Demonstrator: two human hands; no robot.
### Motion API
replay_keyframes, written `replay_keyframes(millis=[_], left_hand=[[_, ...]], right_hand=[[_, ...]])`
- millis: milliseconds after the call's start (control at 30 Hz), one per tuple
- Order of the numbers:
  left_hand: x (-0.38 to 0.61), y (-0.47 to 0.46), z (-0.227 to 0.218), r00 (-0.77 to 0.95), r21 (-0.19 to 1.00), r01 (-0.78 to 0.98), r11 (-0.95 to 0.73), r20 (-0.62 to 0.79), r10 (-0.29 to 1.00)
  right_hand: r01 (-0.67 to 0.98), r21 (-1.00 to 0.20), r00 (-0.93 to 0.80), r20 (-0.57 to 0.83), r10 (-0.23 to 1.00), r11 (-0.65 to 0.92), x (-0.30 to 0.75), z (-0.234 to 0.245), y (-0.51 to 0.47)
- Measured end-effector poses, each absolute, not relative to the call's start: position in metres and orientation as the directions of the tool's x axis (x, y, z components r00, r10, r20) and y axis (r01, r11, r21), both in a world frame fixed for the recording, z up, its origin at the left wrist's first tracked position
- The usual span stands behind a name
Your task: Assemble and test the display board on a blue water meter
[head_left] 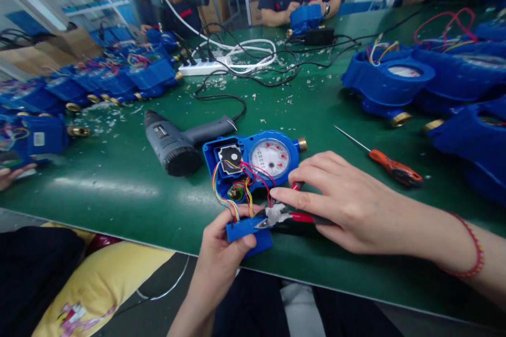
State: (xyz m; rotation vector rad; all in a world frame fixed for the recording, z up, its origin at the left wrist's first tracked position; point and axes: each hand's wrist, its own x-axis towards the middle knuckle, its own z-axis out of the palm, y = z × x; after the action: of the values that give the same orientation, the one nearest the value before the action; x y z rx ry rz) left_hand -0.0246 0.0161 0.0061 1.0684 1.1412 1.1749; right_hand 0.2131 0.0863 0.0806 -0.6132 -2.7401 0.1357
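A blue water meter [253,158] lies open on the green table near its front edge, its white dial up and coloured wires [245,189] spilling toward me. My left hand [225,253] is closed on a small blue cover piece [249,231] that hangs from those wires at the table's edge. My right hand [343,202] grips red-handled cutting pliers [288,216], whose jaws point left at the wires just above the blue piece.
A grey heat gun [177,145] lies left of the meter. An orange screwdriver [389,166] lies to the right. Blue meters [395,79] crowd both sides. A power strip [205,67] and cables sit behind. Other people work at the far edge; another hand [11,175] shows at left.
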Motion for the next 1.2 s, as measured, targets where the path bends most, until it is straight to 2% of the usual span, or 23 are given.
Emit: replay_keyframes(millis=[267,600,967,1200], left_hand=[[-0.021,0.017,0.01,-0.016,0.987,-0.119,0.109,-0.111,0.994],[-0.018,0.016,0.009,-0.068,0.994,-0.09,0.064,-0.071,0.995],[-0.016,0.018,0.013,-0.119,1.0,-0.013,-0.007,0.006,0.993],[-0.017,0.017,0.011,-0.091,1.0,-0.015,0.011,-0.012,0.996]], right_hand=[[0.274,-0.1,-0.93,0.225,0.29,0.956,0.207,0.093,0.108],[0.253,-0.126,-0.958,0.104,0.266,0.959,0.201,0.103,0.11],[0.251,-0.039,-0.953,0.165,0.254,0.967,0.198,0.093,0.108],[0.218,-0.006,-0.944,0.25,0.213,0.976,0.199,0.085,0.109]])
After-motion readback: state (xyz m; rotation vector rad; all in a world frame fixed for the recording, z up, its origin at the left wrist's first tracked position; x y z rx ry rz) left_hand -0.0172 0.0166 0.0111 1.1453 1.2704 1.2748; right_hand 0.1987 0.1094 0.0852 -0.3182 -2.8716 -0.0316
